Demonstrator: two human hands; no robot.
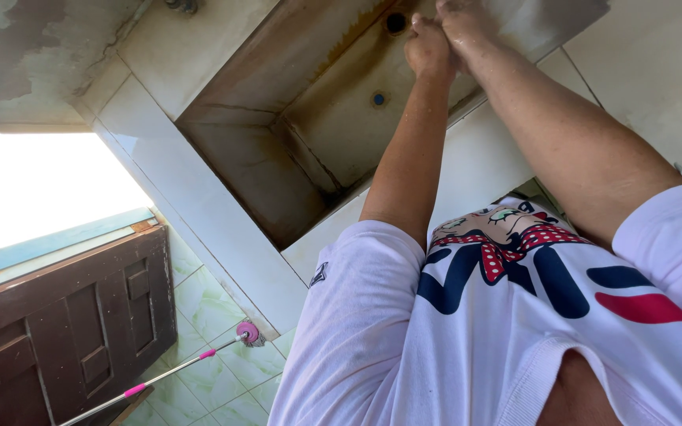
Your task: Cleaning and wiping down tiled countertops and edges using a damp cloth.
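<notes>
Both hands pressed together over the stained basin (333, 134) — left hand (428, 47) clenched, right hand (459, 17) grip unclear — basin looks fixed, wet, probably slippery.

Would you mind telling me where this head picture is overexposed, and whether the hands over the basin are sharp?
In the head view, the doorway beside the brown door is blown out to white; the left hand and right hand, pressed together over the stained basin, are evenly lit and slightly soft, cropped at the top edge.
</notes>
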